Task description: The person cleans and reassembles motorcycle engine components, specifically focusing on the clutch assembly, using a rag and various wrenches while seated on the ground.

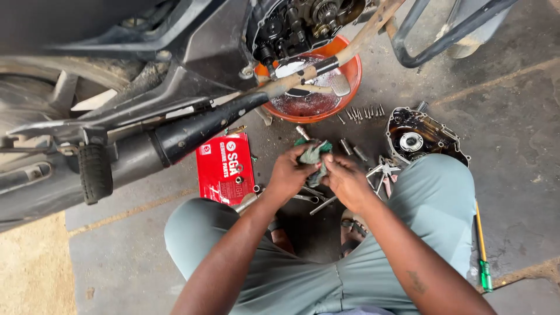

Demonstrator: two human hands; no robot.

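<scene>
My left hand [290, 174] and my right hand [348, 182] meet in front of my knees, both closed on a grey-green rag [312, 155] bunched between them. Whether a small part sits inside the rag is hidden. Below the hands, on the concrete floor, lie spanners and other metal tools [318, 197]. A motorcycle [146, 87] stands just beyond, its open engine [297, 26] above an orange basin [350, 73] holding dark oil.
A red flat parts box [223, 169] lies left of my hands. A row of bolts [361, 112] and a removed engine cover [423, 137] lie to the right. A green-handled screwdriver [482, 251] rests beside my right knee. The exhaust pipe [192, 131] crosses at left.
</scene>
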